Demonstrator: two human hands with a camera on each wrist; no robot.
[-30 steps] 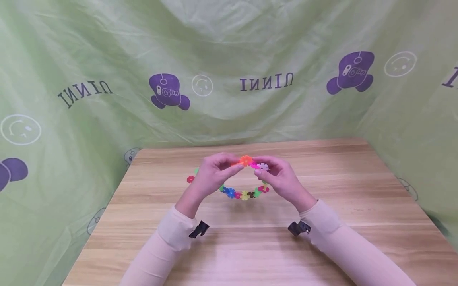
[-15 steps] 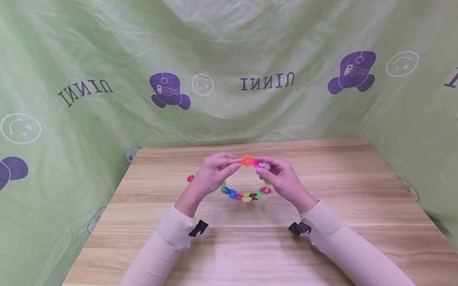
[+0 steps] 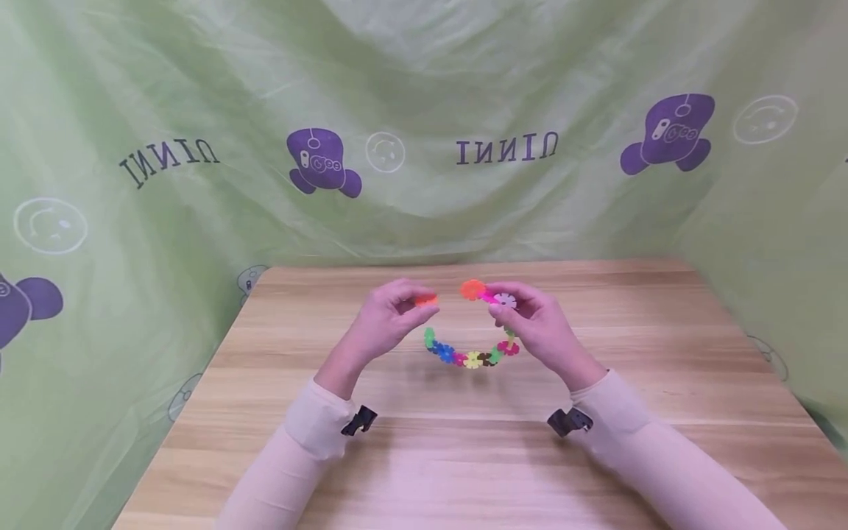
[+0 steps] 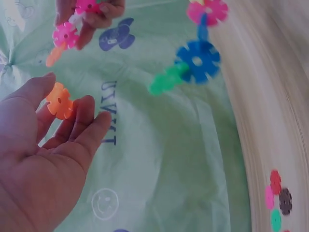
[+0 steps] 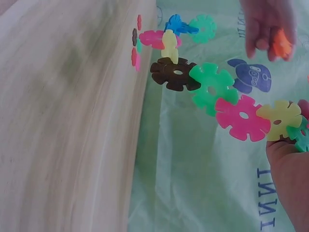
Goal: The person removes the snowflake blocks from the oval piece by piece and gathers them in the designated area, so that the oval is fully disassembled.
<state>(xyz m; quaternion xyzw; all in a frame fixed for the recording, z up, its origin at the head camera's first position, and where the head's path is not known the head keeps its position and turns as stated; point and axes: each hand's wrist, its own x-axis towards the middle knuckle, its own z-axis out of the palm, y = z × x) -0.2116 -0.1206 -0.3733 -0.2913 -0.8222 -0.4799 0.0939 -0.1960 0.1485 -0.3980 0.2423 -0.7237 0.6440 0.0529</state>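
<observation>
My left hand (image 3: 384,320) pinches a single orange flower-shaped snowflake disc (image 4: 60,100) between thumb and fingers. To its right, my right hand (image 3: 539,327) grips a curved chain of linked snowflake discs (image 3: 473,360), near a white disc (image 3: 506,300) and a pink one. An orange end disc (image 3: 473,289) sticks out from the right fingertips toward the left hand, with a gap between the two orange discs. The chain hangs in an open curve above the table, and its other end is a green disc (image 3: 430,337). Fingers partly cover the gripped discs.
Several loose discs (image 4: 285,201) in red, pink, dark and green lie on the wooden table (image 3: 411,471); in the head view they are hidden. A green printed cloth (image 3: 424,213) hangs behind and beside the table.
The orange disc in my left hand has come apart from the chain's orange end. The right hand and chain have moved to the right; loose discs visible earlier beside the left hand are now hidden.
</observation>
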